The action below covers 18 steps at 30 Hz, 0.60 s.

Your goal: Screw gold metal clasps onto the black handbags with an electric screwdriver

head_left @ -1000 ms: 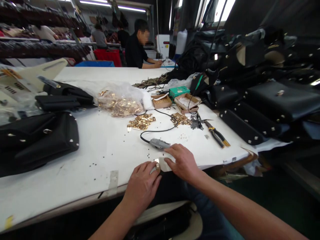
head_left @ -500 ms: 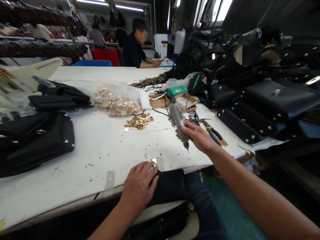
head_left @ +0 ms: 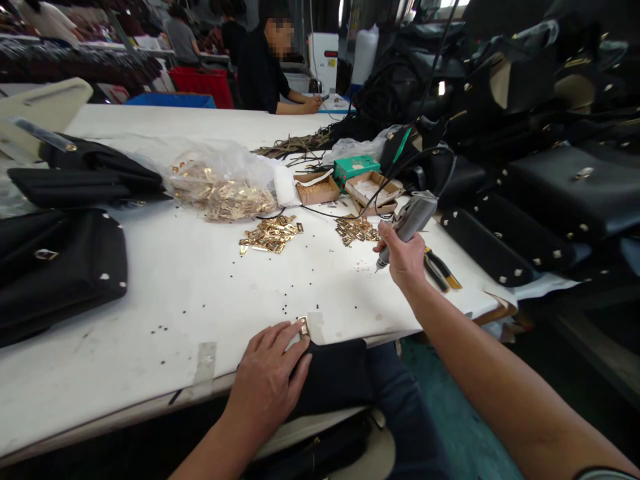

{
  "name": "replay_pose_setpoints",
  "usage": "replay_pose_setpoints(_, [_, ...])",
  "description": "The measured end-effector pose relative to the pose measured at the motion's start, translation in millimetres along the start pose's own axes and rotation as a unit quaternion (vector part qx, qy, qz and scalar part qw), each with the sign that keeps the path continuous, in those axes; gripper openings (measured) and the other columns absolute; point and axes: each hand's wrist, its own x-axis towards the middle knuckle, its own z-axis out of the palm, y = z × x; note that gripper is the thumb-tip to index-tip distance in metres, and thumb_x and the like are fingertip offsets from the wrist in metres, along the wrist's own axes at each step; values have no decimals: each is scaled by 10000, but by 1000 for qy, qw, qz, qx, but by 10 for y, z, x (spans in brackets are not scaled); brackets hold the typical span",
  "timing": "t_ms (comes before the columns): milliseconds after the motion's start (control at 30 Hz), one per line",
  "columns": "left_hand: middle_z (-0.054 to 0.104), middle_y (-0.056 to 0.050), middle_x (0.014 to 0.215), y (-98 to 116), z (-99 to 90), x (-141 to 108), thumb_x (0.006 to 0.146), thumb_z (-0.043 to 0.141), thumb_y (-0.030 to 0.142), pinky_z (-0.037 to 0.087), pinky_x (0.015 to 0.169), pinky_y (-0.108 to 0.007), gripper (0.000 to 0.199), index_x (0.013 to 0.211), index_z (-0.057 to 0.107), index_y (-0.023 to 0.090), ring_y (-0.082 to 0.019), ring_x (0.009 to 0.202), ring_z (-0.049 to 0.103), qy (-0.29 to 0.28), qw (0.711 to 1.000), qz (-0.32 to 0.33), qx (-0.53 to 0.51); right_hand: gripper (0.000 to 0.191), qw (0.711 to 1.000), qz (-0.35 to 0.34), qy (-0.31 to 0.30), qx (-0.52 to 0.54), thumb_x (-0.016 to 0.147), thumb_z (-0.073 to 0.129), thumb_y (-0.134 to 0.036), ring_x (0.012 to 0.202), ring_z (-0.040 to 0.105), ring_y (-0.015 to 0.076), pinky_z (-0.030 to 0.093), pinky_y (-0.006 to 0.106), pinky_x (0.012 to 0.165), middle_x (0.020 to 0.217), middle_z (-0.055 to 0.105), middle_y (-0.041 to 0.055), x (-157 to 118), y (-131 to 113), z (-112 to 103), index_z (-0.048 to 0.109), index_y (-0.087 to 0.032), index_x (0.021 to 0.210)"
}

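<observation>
Table edge (head_left: 125, 417) beneath left hand (head_left: 267, 380); right hand (head_left: 404, 257) holds probable engraver (head_left: 410, 219).

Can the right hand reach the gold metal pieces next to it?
Probably yes: the right hand is just beside the pile of gold metal pieces, nothing between them, though it holds a rotary tool.
</observation>
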Motion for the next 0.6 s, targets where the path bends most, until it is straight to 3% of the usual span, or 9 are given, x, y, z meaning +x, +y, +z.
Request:
replay_pose_setpoints(433, [687, -69, 1326, 7, -17, 18, 952, 583, 235, 516, 983, -509, 244, 1165, 702, 238, -310, 1215, 609, -8, 1000, -8, -3, 423, 999, 11, 4, -32, 717, 827, -555, 438, 571, 149, 464, 247, 415, 511, 626, -7, -13, 108, 58, 637, -179, 745])
replay_pose_setpoints(600, [687, -67, 1329, 13, -18, 8, 954, 591, 236, 504, 996, -500, 233, 1155, 708, 237, -303, 1222, 605, -9, 1000, -20, -13, 389, 1000, 2, 6, 19, 726, 834, -506, 441, 550, 129, 476, 241, 431, 514, 595, -30, -74, -90, 90, 612, -187, 722])
